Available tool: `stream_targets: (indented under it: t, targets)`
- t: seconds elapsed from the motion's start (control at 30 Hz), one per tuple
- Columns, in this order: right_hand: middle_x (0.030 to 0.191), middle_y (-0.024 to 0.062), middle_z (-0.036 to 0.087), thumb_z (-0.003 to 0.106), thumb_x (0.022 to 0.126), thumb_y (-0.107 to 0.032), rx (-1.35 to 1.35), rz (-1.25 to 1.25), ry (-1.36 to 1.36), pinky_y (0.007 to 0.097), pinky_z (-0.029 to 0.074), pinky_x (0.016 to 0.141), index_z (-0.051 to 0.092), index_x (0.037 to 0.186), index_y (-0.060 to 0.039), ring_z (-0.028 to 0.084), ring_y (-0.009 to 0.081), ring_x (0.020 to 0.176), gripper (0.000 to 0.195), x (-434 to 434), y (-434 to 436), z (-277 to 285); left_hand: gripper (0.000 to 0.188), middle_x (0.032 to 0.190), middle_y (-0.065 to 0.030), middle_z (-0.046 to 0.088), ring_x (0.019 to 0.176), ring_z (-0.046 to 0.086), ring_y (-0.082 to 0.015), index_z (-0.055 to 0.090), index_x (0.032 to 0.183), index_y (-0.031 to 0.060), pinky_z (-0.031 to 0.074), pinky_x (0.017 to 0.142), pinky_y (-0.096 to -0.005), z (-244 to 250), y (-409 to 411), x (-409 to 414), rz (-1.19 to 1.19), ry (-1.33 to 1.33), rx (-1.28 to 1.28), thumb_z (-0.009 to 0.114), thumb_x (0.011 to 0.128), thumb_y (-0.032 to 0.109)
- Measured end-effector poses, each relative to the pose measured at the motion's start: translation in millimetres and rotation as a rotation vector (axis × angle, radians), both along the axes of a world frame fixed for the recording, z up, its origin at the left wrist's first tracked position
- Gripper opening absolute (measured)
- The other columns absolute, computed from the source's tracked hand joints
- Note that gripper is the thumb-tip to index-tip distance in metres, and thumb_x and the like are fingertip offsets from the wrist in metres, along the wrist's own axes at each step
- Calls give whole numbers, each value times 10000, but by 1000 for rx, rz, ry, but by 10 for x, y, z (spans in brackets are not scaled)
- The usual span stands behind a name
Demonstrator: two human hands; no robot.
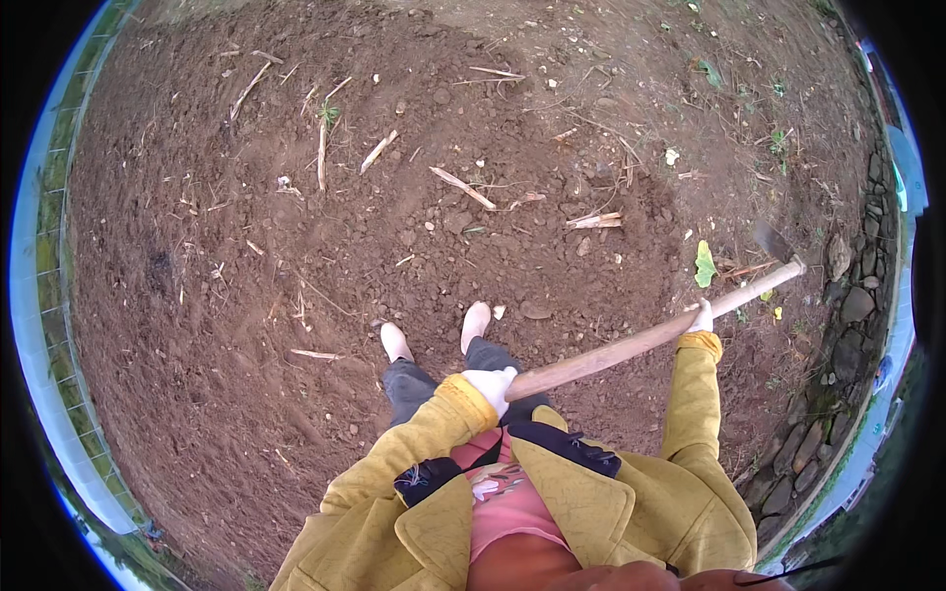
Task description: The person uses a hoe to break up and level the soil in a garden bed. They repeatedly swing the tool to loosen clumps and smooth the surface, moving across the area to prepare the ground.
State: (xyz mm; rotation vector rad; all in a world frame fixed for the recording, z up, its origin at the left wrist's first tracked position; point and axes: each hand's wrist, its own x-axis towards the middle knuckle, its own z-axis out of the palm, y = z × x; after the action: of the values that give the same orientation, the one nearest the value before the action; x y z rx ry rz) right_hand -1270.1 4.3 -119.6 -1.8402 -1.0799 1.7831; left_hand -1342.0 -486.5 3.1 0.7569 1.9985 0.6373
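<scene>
A hoe with a thick wooden handle [606, 353] slants up to the right in front of my body. Near its butt end, my left hand [491, 385] in a white glove grips the wood. My right hand [701, 318], also white-gloved, holds the handle farther up, closer to the head. The dark metal hoe blade [773, 241] is at the far right and looks blurred. Below the hoe lies brown tilled soil [414, 281]. A yellow-green leaf [704, 264] rests on the ground left of the blade.
Broken dry stalks [463, 188] lie scattered over the soil, with another stalk piece [596, 221] near the middle. A stone wall [857, 304] runs along the right edge. My light-coloured shoes [475, 322] stand on the soil. A pale paved strip [44, 325] curves along the far left.
</scene>
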Motion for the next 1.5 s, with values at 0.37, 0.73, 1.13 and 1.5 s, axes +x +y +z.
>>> stream_targets:
  t: [0.37,0.73,1.13,1.5]
  targets:
    - [506,16,408,579,708,-188,-1047,120,67,320,420,485,408,590,-122,429,180,460,219,565,-4338,-1329,285,793,-140,599,727,590,-325,507,900,109,471,631,-401,1274,-2564,1162,256,-153,-839,581,662,247]
    - [533,43,445,601,692,-150,-244,278,128,319,432,457,443,626,-85,462,196,472,183,-1253,-2671,-84,262,786,-153,592,760,575,-342,498,923,132,454,656,-391,-453,-1796,943,467,-67,-329,532,715,288]
    - [543,25,471,584,751,-195,-35,700,246,268,406,455,483,686,-87,471,163,471,161,-2664,-2571,-468,231,688,-202,569,674,572,-375,436,930,27,428,586,-447,-123,-1008,216,636,-128,-73,487,756,171]
    - [556,29,435,583,725,-114,-935,536,-165,327,417,444,437,682,-75,455,188,455,157,419,-6434,-1405,413,823,-202,594,787,583,-354,404,994,112,442,629,-416,-130,-4019,3421,640,-520,-557,513,744,422]
